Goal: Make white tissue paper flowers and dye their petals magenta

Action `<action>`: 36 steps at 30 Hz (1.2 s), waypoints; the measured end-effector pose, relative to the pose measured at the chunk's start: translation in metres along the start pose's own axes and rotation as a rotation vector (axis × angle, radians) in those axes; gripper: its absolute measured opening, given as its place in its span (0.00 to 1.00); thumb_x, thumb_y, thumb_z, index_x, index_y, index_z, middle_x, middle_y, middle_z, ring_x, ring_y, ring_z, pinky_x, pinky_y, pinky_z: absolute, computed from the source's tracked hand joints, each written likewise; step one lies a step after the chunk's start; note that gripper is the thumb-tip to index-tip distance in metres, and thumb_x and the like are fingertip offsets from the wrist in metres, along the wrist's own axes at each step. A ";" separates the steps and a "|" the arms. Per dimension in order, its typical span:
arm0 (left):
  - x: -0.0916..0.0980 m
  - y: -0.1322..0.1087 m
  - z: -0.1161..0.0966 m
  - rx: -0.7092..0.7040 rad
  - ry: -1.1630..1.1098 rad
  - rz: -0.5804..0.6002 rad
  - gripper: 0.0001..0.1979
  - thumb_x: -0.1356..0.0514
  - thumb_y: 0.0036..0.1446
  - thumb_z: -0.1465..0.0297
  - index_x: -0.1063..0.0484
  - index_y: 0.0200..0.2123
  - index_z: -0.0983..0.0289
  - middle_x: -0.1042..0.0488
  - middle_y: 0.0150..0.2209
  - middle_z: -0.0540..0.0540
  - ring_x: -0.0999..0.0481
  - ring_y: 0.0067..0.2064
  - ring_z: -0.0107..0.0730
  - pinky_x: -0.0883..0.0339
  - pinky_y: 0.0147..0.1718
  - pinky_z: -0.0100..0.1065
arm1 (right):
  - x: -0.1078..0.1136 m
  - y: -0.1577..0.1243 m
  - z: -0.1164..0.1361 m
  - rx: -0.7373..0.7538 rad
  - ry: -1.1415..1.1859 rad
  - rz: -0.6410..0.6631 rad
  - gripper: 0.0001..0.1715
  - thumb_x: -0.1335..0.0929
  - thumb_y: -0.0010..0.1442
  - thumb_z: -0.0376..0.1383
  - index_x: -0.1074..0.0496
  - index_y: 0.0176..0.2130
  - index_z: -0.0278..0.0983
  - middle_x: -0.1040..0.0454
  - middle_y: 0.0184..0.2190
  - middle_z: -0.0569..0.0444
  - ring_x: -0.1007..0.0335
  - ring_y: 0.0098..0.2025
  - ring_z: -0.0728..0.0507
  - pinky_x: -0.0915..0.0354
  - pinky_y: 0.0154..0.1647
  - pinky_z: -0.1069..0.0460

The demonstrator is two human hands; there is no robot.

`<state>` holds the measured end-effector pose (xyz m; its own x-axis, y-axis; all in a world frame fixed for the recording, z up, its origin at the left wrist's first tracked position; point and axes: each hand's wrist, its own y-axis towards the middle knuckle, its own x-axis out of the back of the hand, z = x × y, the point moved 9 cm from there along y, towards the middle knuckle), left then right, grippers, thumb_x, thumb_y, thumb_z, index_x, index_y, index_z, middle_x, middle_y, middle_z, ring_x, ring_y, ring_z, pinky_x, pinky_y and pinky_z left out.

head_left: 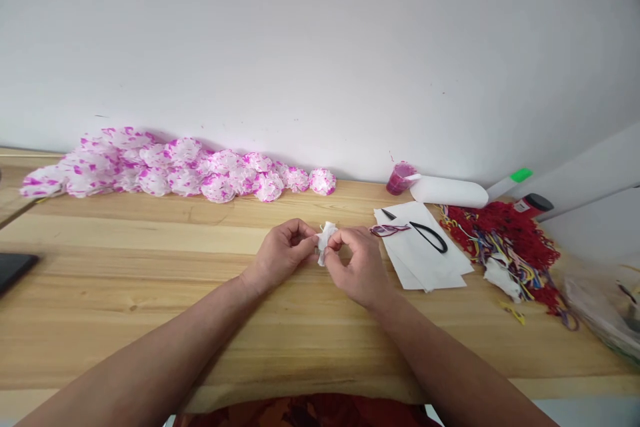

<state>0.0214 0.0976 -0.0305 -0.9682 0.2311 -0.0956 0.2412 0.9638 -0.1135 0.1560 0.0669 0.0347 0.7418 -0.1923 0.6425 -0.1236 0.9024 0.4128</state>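
Between my two hands, above the middle of the wooden table (220, 320), is a small folded piece of white tissue paper (327, 237). My left hand (287, 250) pinches its left side with thumb and forefinger. From the right, my right hand (356, 260) pinches the same paper, fingertips close to the left ones. Just right of my right hand, a few purple and white yarn strands (389, 230) lie on white paper sheets (425, 267). Black-handled scissors (429, 237) rest on those sheets, their blades partly covered by paper.
White pompom flowers with magenta spots (220, 177) line the wall at left. At right stand a cup of magenta liquid (400, 179), a white roll (450, 191), a green-capped marker (510, 183) and a dark red container (534, 205). Tangled yarn (515, 233) lies before them, near a plastic bag (600, 307).
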 end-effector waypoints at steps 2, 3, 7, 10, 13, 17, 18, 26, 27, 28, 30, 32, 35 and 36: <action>-0.002 -0.001 -0.007 -0.090 0.070 0.006 0.11 0.35 0.55 0.64 0.31 0.31 0.64 0.24 0.31 0.52 0.26 0.31 0.27 0.30 0.31 0.28 | 0.001 0.000 -0.002 -0.025 0.019 -0.005 0.06 0.31 0.51 0.30 0.32 0.27 0.39 0.25 0.27 0.57 0.31 0.34 0.43 0.40 0.42 0.46; -0.003 -0.003 -0.010 -0.135 0.116 0.006 0.09 0.36 0.55 0.65 0.30 0.31 0.64 0.23 0.33 0.53 0.25 0.32 0.28 0.30 0.32 0.28 | 0.002 0.000 -0.003 -0.035 0.029 -0.013 0.05 0.31 0.52 0.31 0.32 0.27 0.39 0.25 0.26 0.57 0.31 0.34 0.43 0.40 0.42 0.46; -0.006 -0.009 -0.020 -0.270 0.281 -0.004 0.05 0.37 0.56 0.68 0.27 0.32 0.64 0.23 0.37 0.54 0.25 0.35 0.29 0.30 0.33 0.28 | 0.003 0.001 -0.005 -0.045 0.045 -0.037 0.06 0.32 0.53 0.31 0.33 0.26 0.40 0.26 0.25 0.57 0.31 0.33 0.43 0.40 0.41 0.47; -0.003 -0.009 -0.021 -0.244 0.276 -0.017 0.06 0.37 0.56 0.67 0.28 0.32 0.64 0.23 0.37 0.55 0.24 0.34 0.29 0.30 0.32 0.28 | 0.004 0.002 -0.004 -0.029 0.051 -0.044 0.08 0.33 0.53 0.30 0.35 0.25 0.40 0.26 0.24 0.57 0.32 0.32 0.44 0.40 0.40 0.48; -0.001 -0.007 -0.016 -0.133 0.195 -0.015 0.09 0.37 0.56 0.64 0.30 0.32 0.64 0.23 0.33 0.54 0.25 0.31 0.29 0.31 0.30 0.28 | 0.006 0.002 0.000 0.002 0.044 -0.057 0.08 0.33 0.53 0.29 0.35 0.25 0.40 0.27 0.25 0.58 0.33 0.32 0.45 0.40 0.40 0.48; -0.005 -0.007 -0.017 -0.094 0.141 0.026 0.13 0.35 0.55 0.62 0.30 0.36 0.64 0.23 0.35 0.54 0.24 0.34 0.31 0.29 0.32 0.30 | 0.005 0.000 0.007 0.050 0.010 -0.047 0.09 0.33 0.53 0.28 0.36 0.26 0.40 0.28 0.25 0.58 0.33 0.33 0.44 0.42 0.40 0.48; -0.004 -0.008 -0.017 -0.088 0.138 0.019 0.13 0.35 0.54 0.61 0.29 0.36 0.65 0.23 0.34 0.54 0.24 0.34 0.31 0.29 0.32 0.30 | 0.004 -0.001 0.008 0.058 -0.002 -0.043 0.09 0.33 0.53 0.28 0.36 0.26 0.40 0.27 0.25 0.58 0.33 0.34 0.44 0.42 0.40 0.47; 0.001 -0.004 -0.011 -0.052 0.057 -0.038 0.12 0.35 0.55 0.62 0.31 0.32 0.65 0.24 0.31 0.52 0.26 0.29 0.27 0.31 0.29 0.29 | 0.004 -0.005 0.011 0.077 -0.031 -0.063 0.07 0.31 0.52 0.29 0.33 0.31 0.40 0.26 0.30 0.56 0.32 0.38 0.42 0.42 0.43 0.45; 0.001 -0.005 -0.014 -0.090 0.088 -0.043 0.11 0.36 0.55 0.63 0.30 0.31 0.65 0.24 0.32 0.52 0.26 0.30 0.27 0.31 0.30 0.28 | 0.007 -0.004 0.011 0.065 -0.017 -0.083 0.07 0.31 0.52 0.30 0.32 0.33 0.40 0.26 0.32 0.55 0.32 0.39 0.42 0.42 0.44 0.45; 0.000 -0.005 -0.016 -0.130 0.123 -0.045 0.10 0.36 0.56 0.64 0.30 0.32 0.65 0.24 0.32 0.52 0.26 0.31 0.27 0.31 0.31 0.28 | 0.010 -0.004 0.011 0.053 -0.004 -0.105 0.08 0.30 0.53 0.31 0.32 0.34 0.40 0.26 0.33 0.54 0.32 0.39 0.41 0.41 0.44 0.45; -0.001 -0.007 -0.020 -0.205 0.187 -0.048 0.07 0.37 0.57 0.66 0.29 0.32 0.65 0.24 0.33 0.53 0.26 0.33 0.28 0.31 0.32 0.28 | 0.015 -0.003 0.011 0.039 0.018 -0.141 0.08 0.30 0.53 0.32 0.32 0.35 0.40 0.26 0.35 0.52 0.32 0.40 0.40 0.40 0.45 0.44; -0.003 -0.010 -0.023 -0.262 0.236 -0.053 0.05 0.37 0.57 0.68 0.28 0.33 0.64 0.23 0.34 0.53 0.25 0.33 0.28 0.30 0.33 0.28 | 0.017 -0.002 0.010 0.034 0.030 -0.157 0.08 0.31 0.53 0.32 0.33 0.35 0.40 0.26 0.36 0.52 0.32 0.41 0.40 0.39 0.46 0.43; -0.005 -0.014 -0.029 -0.323 0.294 -0.051 0.04 0.38 0.57 0.69 0.28 0.33 0.64 0.23 0.35 0.54 0.24 0.34 0.29 0.28 0.33 0.28 | 0.019 -0.001 0.007 0.026 0.037 -0.181 0.10 0.31 0.52 0.30 0.33 0.36 0.40 0.27 0.37 0.51 0.33 0.42 0.39 0.38 0.47 0.43; -0.006 -0.015 -0.031 -0.331 0.307 -0.047 0.04 0.39 0.57 0.70 0.28 0.33 0.64 0.23 0.36 0.54 0.24 0.34 0.29 0.28 0.33 0.28 | 0.020 -0.001 0.007 0.023 0.038 -0.193 0.11 0.31 0.52 0.30 0.33 0.37 0.40 0.27 0.37 0.51 0.33 0.43 0.39 0.38 0.47 0.42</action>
<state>0.0212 0.0859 0.0023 -0.9644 0.1664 0.2057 0.2106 0.9533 0.2166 0.1667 0.0592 0.0513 0.7775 -0.3457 0.5253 0.0085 0.8411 0.5408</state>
